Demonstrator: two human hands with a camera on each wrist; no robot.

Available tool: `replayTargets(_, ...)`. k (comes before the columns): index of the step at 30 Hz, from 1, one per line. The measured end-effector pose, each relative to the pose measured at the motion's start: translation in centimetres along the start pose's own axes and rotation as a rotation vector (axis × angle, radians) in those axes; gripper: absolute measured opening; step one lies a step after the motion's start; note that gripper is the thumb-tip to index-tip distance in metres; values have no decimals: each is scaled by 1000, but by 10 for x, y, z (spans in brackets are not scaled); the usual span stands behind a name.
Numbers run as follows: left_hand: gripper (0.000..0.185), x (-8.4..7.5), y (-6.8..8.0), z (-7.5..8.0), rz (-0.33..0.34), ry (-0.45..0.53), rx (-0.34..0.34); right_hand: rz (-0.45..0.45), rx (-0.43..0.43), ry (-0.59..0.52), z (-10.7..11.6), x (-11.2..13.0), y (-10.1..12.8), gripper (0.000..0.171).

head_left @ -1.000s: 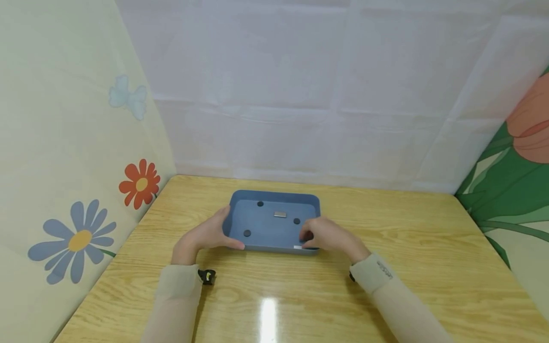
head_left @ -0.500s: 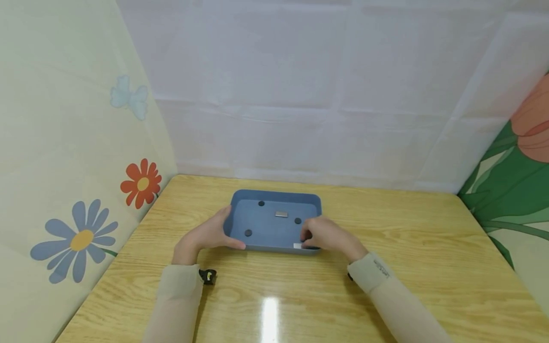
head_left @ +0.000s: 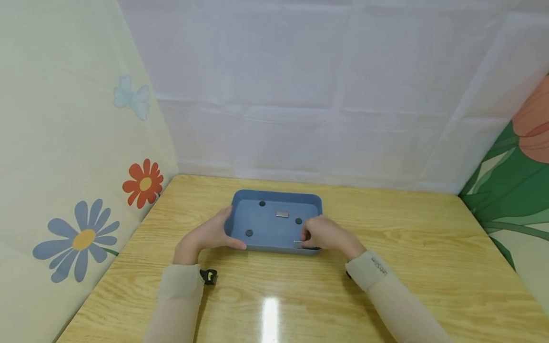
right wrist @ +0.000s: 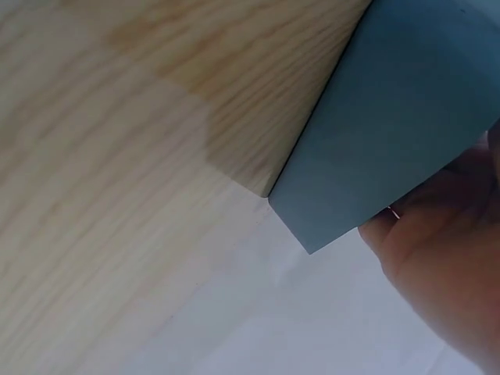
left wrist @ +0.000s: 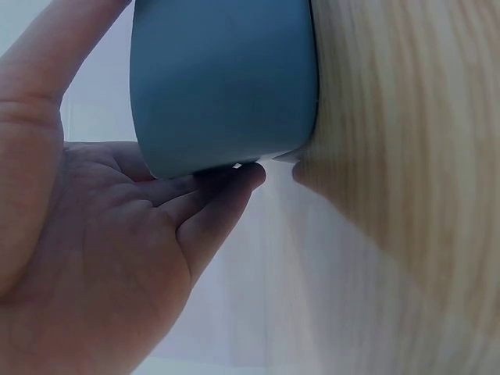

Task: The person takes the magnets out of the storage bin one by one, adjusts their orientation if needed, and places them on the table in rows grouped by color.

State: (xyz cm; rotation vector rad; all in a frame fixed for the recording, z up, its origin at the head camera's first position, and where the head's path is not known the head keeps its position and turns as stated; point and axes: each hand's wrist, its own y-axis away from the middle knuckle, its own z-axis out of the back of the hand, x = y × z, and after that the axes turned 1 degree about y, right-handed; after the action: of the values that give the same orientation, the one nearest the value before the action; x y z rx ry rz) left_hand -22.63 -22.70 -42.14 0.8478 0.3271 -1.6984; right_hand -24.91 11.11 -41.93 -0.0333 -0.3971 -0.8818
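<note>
While little shifts: your left hand (head_left: 205, 234) still grips the blue tray (head_left: 274, 235) low-centre.
Right hand (head_left: 327, 234): now pinching the small metal bar (head_left: 298, 244) at the tray's near rim.

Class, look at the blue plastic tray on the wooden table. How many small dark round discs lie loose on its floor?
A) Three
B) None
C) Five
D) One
A: the head view shows three small dark round discs lying loose on the floor of the blue plastic tray, around a small grey rectangular piece.
</note>
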Motion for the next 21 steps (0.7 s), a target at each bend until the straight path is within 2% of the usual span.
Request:
replayTargets(17,142,2,-3,-1,-4,-8,0,17,-14,-49,-4,-5,-1,14)
replayTargets(21,142,3,-3,-1,-2,-7,1,15,-14,-90,-4,-6,-1,13)
